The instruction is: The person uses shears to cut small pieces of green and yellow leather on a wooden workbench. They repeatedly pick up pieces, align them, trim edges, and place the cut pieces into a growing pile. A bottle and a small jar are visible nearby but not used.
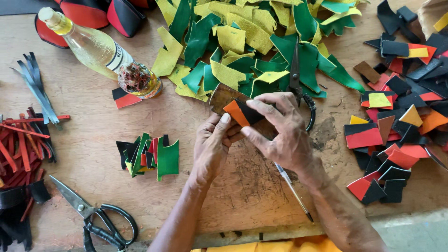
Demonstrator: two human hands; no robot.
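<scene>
A scarred wooden table fills the frame, its near edge running just below the person's forearms. Beyond the hands, a broad heap of green and yellow leather offcuts spreads toward the far edge. To the right of the right hand, a scatter of black, red and orange pieces reaches the table's right side. Far to the left of the left hand lie red and black strips. A clear glass bottle lies tilted beyond and left of the left hand.

Large black-handled scissors rest near the front edge, left of the left forearm; a second pair of shears pokes out just beyond the right hand. A small stack of green, black and red cut pieces sits just left of the left hand, with bare wood between.

At centre, the left hand and right hand together pinch an orange-and-black leather piece against a brown template, fingers closed on it. A pen lies under the right wrist. The widest open wood lies between the stack and the bottle.
</scene>
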